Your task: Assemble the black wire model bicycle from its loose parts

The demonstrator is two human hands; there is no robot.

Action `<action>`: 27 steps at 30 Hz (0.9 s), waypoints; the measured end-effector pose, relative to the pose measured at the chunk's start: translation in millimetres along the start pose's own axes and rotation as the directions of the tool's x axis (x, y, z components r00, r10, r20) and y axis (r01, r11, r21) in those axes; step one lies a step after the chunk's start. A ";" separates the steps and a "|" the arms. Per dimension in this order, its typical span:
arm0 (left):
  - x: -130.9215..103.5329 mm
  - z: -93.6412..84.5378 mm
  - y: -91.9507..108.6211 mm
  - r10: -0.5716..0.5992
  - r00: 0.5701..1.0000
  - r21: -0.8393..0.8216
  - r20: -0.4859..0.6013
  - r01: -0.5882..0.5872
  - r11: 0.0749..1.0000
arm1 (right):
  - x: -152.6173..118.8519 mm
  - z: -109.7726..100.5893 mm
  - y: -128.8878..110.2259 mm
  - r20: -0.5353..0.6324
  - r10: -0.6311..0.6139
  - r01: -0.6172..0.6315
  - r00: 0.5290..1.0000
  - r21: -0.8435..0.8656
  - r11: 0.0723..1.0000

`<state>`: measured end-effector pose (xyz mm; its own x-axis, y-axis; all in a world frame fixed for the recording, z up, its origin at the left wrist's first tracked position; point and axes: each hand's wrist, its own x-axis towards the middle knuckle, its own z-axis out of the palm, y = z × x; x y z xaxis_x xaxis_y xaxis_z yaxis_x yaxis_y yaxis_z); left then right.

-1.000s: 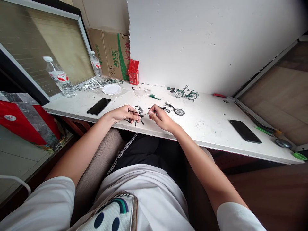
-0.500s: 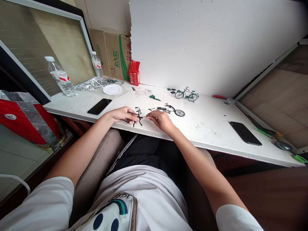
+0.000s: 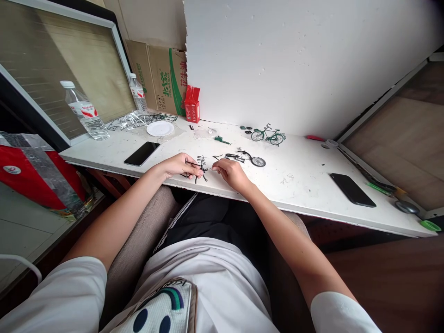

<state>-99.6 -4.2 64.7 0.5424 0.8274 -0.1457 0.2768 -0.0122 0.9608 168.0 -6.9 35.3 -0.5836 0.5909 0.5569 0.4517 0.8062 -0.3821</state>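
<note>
1. a small black model frame (image 3: 199, 167) is pinched between the fingertips of the left hand (image 3: 178, 165), just past the near edge of the white table (image 3: 305, 185); the frame juts out to the right of those fingers, its long axis running roughly left to right toward the other hand.
2. the right hand (image 3: 231, 173) is held just beside the frame's free end; its thumb and forefinger are closed together at the tips, apparently on a tiny part, though the part itself is too small to be made out.
3. the frame is thus placed between the two sets of fingertips, gripped by the left, and only a narrow gap is seen before the right.
4. beyond the right fingers a half-built black bicycle (image 3: 248, 158) is laid flat; farther off a finished green bicycle (image 3: 268, 135) is stood upright.
5. a black phone (image 3: 142, 153) is laid beyond the left hand, well apart.
</note>
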 end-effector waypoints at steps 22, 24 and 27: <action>-3.4 2.4 6.5 0.055 0.998 0.016 0.023 -0.056 0.998 | -2.6 3.0 -15.5 0.042 -0.042 0.045 0.998 -0.081 0.996; -4.3 0.2 7.5 0.060 0.998 0.026 0.015 -0.060 0.998 | -2.5 2.3 -18.9 0.021 -0.077 0.078 0.997 -0.039 0.996; -5.0 -2.9 7.0 0.065 0.998 0.043 0.003 -0.065 0.997 | -0.6 1.1 -18.6 0.011 -0.121 0.121 0.993 -0.007 0.993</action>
<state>-102.6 -6.8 72.9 0.5612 0.8234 -0.0837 0.2752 -0.0902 0.9571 159.2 -22.2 41.3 -0.6411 0.4893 0.5913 0.3824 0.8716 -0.3066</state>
